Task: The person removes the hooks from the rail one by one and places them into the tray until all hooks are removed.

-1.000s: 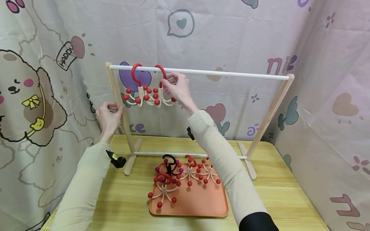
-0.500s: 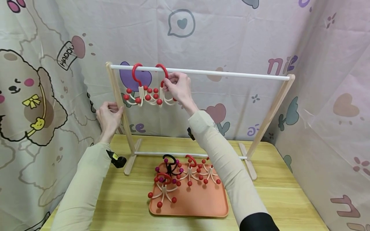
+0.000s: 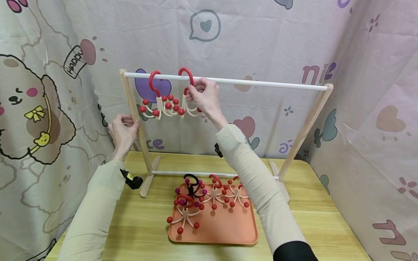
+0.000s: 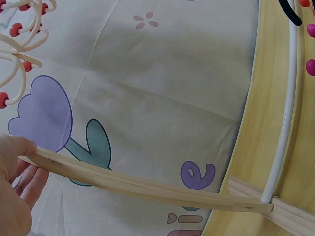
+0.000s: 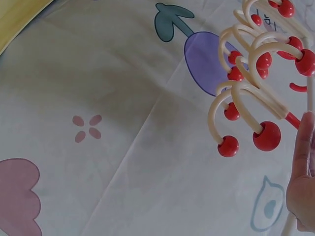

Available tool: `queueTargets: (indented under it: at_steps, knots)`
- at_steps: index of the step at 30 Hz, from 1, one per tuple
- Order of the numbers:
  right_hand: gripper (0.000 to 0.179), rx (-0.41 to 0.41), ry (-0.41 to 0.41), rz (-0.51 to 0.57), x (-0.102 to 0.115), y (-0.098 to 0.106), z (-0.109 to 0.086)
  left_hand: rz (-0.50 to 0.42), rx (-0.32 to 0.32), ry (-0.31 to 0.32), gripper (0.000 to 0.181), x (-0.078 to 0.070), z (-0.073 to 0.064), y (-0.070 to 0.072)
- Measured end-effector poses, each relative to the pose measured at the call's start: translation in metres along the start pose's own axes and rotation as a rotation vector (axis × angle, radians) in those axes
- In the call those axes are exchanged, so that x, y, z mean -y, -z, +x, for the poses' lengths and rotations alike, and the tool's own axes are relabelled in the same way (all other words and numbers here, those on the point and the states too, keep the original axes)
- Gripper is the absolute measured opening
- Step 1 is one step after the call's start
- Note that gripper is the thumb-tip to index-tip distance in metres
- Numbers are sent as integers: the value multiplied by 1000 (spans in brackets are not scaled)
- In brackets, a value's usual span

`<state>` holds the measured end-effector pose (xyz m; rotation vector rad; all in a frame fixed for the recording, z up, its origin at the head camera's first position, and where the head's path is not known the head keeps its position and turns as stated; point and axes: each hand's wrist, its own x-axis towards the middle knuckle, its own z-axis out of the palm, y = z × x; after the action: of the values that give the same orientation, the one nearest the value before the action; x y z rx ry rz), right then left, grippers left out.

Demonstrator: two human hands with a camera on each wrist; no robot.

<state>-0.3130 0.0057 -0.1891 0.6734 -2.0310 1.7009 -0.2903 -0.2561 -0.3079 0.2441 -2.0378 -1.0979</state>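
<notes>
My right hand (image 3: 206, 97) pinches the red hook of a small hanger (image 3: 184, 105) with curved cream arms tipped in red balls. That hook arches over the white top rail (image 3: 261, 83) of a wooden rack, its crown standing above the rail. A matching hanger (image 3: 159, 107) hangs just to its left, and their arms overlap in the head view. My left hand (image 3: 123, 131) grips the rack's left wooden post (image 4: 147, 189), thumb on one side and fingers on the other. In the right wrist view, both hangers' red balls (image 5: 267, 136) show beside my fingers.
An orange tray (image 3: 225, 226) lies on the wooden table before the rack. On it are a black hanger (image 3: 191, 189) with purple balls and several red-hooked ones, including one at the front left (image 3: 185, 214). A lower white bar (image 3: 183, 173) joins the rack's feet.
My right hand has moved the hanger to the right along the rail and raised it slightly, so its hook stands higher. My left hand stays on the post.
</notes>
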Motion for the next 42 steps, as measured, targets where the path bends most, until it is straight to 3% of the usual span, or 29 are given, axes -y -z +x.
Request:
queueTargets:
  at_steps: [8, 24, 29, 37, 42]
  knots:
    - [18, -19, 8, 96, 3, 7, -2, -3, 1, -10, 28, 2, 0, 1]
    - [13, -91, 54, 174, -2, 23, -18, -12, -4, -11, 28, 2, 0, 3]
    - [11, -79, 65, 206, -6, 30, -27, -9, -7, -9, 28, 2, 0, 3]
    - [8, -66, 18, 299, -18, 46, -45, -2, 25, 24, 30, 0, -1, 1]
    - [9, -39, -1, 267, -30, 56, -62, -8, 19, 17, 29, 0, 0, 0]
